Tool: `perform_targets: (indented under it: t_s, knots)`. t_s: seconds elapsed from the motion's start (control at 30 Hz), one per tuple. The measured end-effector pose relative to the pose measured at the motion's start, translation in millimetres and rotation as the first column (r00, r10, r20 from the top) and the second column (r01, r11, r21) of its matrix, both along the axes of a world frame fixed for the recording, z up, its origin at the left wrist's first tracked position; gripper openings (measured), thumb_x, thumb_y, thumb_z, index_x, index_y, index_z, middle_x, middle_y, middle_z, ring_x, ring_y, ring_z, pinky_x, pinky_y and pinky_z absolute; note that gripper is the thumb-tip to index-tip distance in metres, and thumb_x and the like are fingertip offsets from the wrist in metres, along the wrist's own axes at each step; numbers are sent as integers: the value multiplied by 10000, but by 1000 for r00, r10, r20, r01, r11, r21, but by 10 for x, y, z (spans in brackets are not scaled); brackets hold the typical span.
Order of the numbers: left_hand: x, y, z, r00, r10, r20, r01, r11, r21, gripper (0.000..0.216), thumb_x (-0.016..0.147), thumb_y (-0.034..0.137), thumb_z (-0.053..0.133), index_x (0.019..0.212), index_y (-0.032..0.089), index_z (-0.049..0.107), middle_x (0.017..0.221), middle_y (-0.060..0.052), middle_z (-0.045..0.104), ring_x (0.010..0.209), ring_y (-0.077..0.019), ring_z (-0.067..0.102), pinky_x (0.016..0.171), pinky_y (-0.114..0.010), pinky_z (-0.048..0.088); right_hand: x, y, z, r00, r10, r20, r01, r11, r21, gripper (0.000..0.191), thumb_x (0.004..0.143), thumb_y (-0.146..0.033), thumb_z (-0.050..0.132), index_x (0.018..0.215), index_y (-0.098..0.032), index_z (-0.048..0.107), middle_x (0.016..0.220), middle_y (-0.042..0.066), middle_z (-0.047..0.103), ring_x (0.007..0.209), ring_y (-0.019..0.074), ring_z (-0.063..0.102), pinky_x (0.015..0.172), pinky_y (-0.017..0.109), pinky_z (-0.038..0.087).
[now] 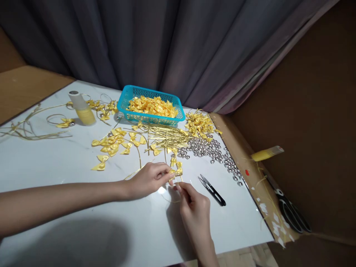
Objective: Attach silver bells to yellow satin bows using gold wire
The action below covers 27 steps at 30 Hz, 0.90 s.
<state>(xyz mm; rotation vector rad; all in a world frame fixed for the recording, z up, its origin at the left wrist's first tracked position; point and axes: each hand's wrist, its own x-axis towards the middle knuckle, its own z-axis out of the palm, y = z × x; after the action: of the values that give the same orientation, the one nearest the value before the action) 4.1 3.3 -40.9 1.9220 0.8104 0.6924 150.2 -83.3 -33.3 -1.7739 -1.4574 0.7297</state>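
My left hand point(148, 180) reaches in from the left and pinches a small yellow ribbon bow point(172, 173) just above the white table point(83, 222). From below, my right hand point(194, 207) comes up with its fingertips pinched on a thin gold wire point(178, 174) at the same bow. Both hands meet near the table's middle. More loose yellow bows point(112, 142) lie behind them, and a bundle of gold wires point(167, 137) lies in front of the basket.
A blue basket point(124, 102) full of yellow bows stands at the back. Silver beads point(207, 148) and a second bow pile point(198, 124) lie right of it. Black thread snips point(213, 190) sit by my right hand. A thread cone point(82, 108) stands back left, scissors point(292, 211) off the right edge.
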Motion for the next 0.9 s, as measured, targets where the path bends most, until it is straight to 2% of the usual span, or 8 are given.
perform_targets:
  t_s: [0.17,0.4,0.53,0.6,0.67,0.77,0.83,0.9]
  knots:
    - [-5,19,-5,999,35,-11,-36,998,-46,282,904,274,485,741,149,678,755,-16,651,675,-123,568,606,-228,408,76,48,-2,892,-52,-450,9,995,-97,174,827,-321,562,874,-168,631,749,52,686,684,176,598,640,266,436]
    - [0,30,-17,999,48,-7,-48,997,-60,297,903,294,473,744,155,681,779,-30,644,698,-133,567,612,-241,392,210,169,98,463,-133,-876,16,990,-142,201,659,-238,766,803,-162,648,647,-5,600,691,132,557,734,254,441]
    - [-4,44,-32,997,79,15,-78,995,-60,309,906,310,468,730,160,673,749,-21,636,678,-133,560,597,-245,378,237,257,164,301,-189,-935,-103,968,-229,319,618,-183,772,875,-177,583,543,-98,444,404,33,261,520,208,406]
    - [-9,68,-31,993,110,39,-107,992,-67,309,908,317,469,731,164,670,748,-14,643,686,-135,562,614,-247,383,237,302,200,392,-180,-902,-178,947,-266,306,696,-283,726,907,-194,523,524,-114,385,402,34,124,397,171,260]
    - [-14,108,-17,986,152,69,-147,986,-84,305,906,332,475,733,166,663,748,-7,657,691,-137,563,630,-247,391,232,339,224,595,-102,-798,-186,947,-260,283,786,-406,638,902,-209,470,512,-114,329,420,51,118,382,166,149]
    - [-22,172,26,971,217,98,-204,971,-125,303,899,358,484,730,166,647,740,-1,674,685,-141,559,623,-245,393,211,372,205,926,123,-356,-175,978,-118,242,865,-425,535,915,-205,446,476,-116,278,421,75,191,414,183,156]
    - [-26,199,56,963,241,116,-221,961,-165,294,894,370,492,740,165,635,746,-2,685,692,-145,564,627,-245,399,183,383,162,969,241,50,-241,970,12,166,897,-349,498,919,-187,470,449,-109,299,404,85,223,429,201,169]
    - [-29,207,78,959,251,134,-224,957,-186,289,893,374,497,746,164,631,754,-3,686,705,-148,574,637,-245,408,148,395,125,879,273,391,-351,925,144,141,923,-252,439,831,-173,510,437,-80,346,389,93,242,434,225,163]
